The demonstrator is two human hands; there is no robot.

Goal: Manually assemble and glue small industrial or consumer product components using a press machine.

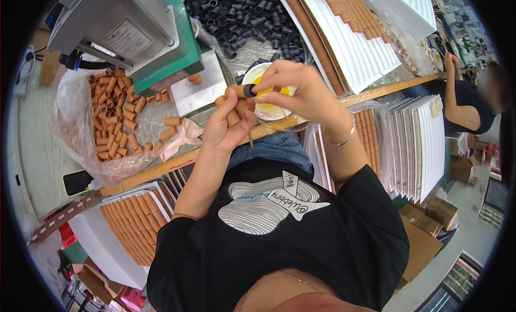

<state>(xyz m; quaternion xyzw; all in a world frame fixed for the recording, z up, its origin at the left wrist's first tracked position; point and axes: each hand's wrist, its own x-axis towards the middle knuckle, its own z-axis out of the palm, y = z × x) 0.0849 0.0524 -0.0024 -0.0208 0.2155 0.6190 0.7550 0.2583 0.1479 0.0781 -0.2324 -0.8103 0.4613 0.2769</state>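
Note:
My left hand (pixel 228 121) is closed round several short brown tubes. One tube (pixel 239 91) points to the right between thumb and fingers, and another tube (pixel 233 117) lies lower in the palm. A black collar (pixel 249 90) sits at the right end of the upper tube. The fingers of my right hand (pixel 293 89) pinch at this collar. Just behind and below the right fingers is a white bowl (pixel 249 74) with something yellow in it. Left of the hands, a small brown piece (pixel 194 79) stands on a metal plate (pixel 185 97).
A grey machine on a green base (pixel 161 59) stands at the back left. Loose brown tubes (pixel 115 118) fill a plastic-lined area. Black collars (pixel 242 16) are heaped behind. White trays with brown tubes (pixel 349 11) are stacked right. A co-worker (pixel 467 108) sits far right.

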